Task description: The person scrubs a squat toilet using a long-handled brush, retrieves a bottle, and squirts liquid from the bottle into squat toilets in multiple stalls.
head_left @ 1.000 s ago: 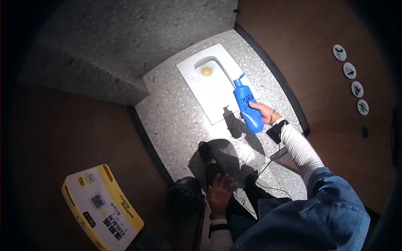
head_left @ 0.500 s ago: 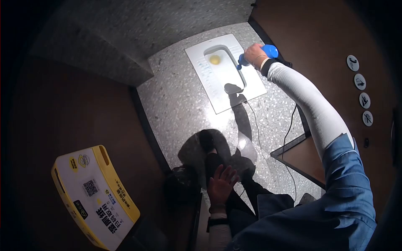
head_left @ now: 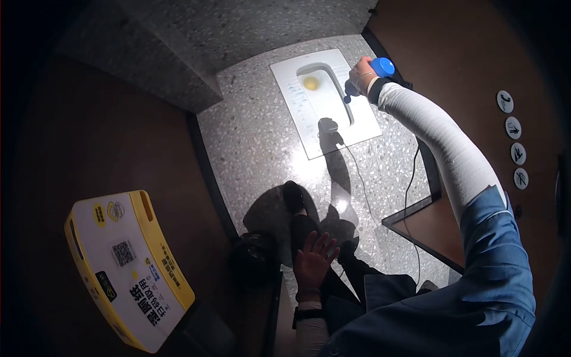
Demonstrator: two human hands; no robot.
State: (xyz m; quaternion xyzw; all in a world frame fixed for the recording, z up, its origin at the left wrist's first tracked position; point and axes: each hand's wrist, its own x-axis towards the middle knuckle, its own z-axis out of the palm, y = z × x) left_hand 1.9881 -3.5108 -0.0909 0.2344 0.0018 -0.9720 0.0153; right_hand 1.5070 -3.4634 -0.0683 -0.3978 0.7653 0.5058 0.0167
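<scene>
My right hand (head_left: 362,74) is wrapped round a blue bottle (head_left: 382,66) at the right edge of the squat toilet (head_left: 360,124). The bottle is tipped over, its base up to the right and its neck down to the left over the rim of the bowl. A yellowish patch lies in the far end of the bowl, and bluish marks line the toilet's left side. Low in the view, my left hand (head_left: 313,260) is held above my legs, palm up with fingers spread, holding nothing.
A yellow and white dispenser (head_left: 128,268) hangs on the left partition. Beside my left leg is a dark rounded bin (head_left: 254,259). Thin cables trail over the speckled floor (head_left: 250,149). Round signs (head_left: 518,154) line the brown right wall, and a door edge juts in at right.
My right hand has moved forward to the toilet's right side and turned the upright bottle neck-down. Since half a second ago it has shifted only slightly. My left hand stays spread.
</scene>
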